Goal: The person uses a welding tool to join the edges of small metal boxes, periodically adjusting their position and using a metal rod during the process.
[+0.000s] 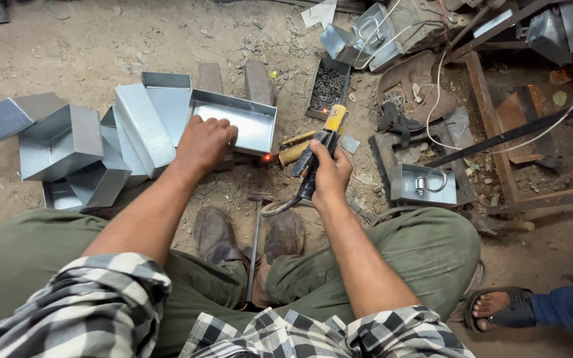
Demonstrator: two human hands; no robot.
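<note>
My left hand (201,144) presses palm-down on the near rim of an open grey sheet-metal box (250,121) lying on the dirt floor. My right hand (329,172) grips a black welding electrode holder (313,156) with a yellow tip, pointed toward the box's right corner. A small orange glow (267,158) shows at that corner. A yellow-handled tool (295,150) lies just beside it.
Several finished grey metal boxes (67,142) are piled at the left. A small box with a U-shaped handle (424,183) sits at the right. A tray of small dark parts (327,87), a hammer (255,238), white cables (440,99) and another person's sandalled foot (499,306) are around.
</note>
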